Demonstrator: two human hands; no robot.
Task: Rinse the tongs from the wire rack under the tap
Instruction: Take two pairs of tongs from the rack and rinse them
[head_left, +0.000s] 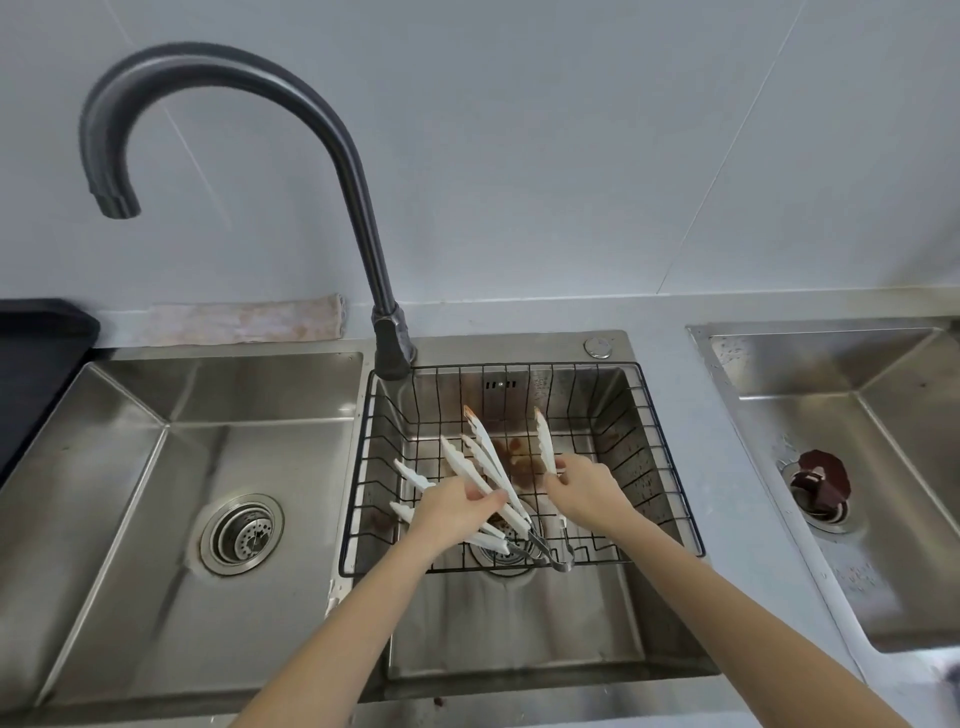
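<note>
Steel sink (613, 613) holds a wire rack (670, 467); white-tipped tongs (493, 467) (several, fanned) lie inside. Left hand (457, 512) pinches one pair's arm, while right hand (584, 488) pinches another white tip; tap (332, 156) arches left.

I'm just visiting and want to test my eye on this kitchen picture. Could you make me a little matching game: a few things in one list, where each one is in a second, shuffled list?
Things:
1. tap spout
2. wire rack
3. folded cloth
4. dark red drain cover

Places:
A. in the sink on the far right
B. on the counter against the wall, behind the left basin
C. set in the middle basin, with white tongs inside
D. hanging above the left basin

Pairs: 1-D, 2-C, 3-B, 4-A
</note>
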